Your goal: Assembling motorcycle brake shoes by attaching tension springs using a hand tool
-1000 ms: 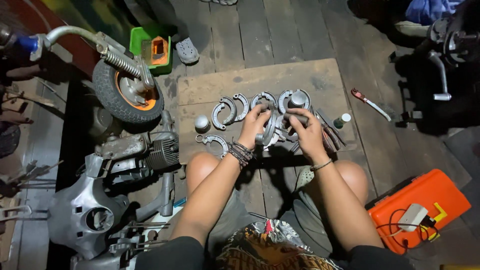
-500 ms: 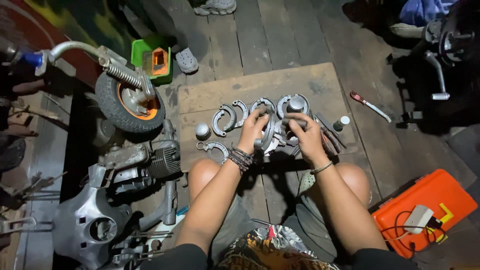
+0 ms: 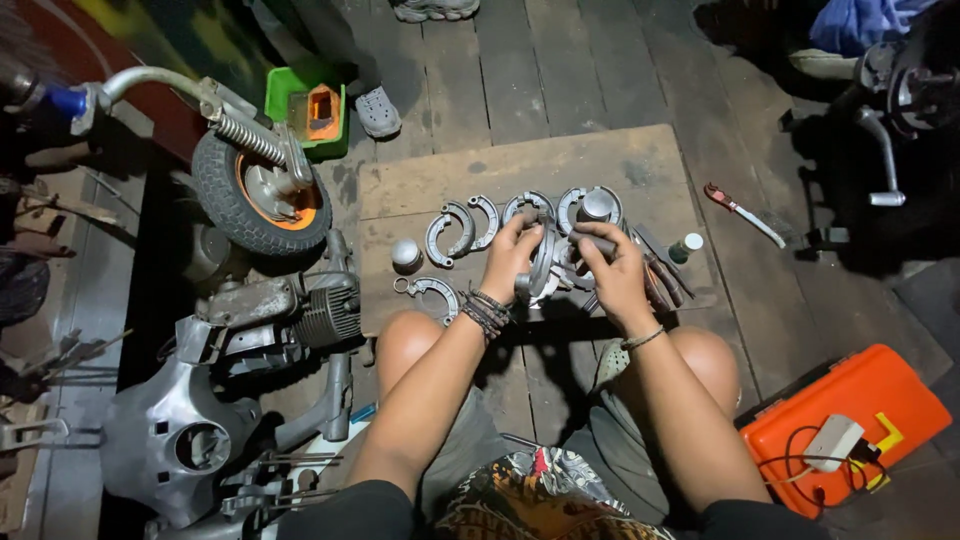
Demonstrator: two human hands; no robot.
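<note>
Brake shoe [image 3: 541, 262], curved grey metal, held just above the wooden board [image 3: 640, 160] at frame centre. Left hand [image 3: 510, 255] closed around its upper arc; right hand [image 3: 615, 275] closed on a dark-handled tool [image 3: 592, 243] meeting the shoe's right side. Best to keep the left grip firm and let the tool work close to the shoe. Long axis runs top to bottom of frame, tilted slightly; which way the curve opens cannot be told. More brake shoes [image 3: 462, 225] lie upper left of the hands, pliers [image 3: 742, 212] lie to the right.
</note>
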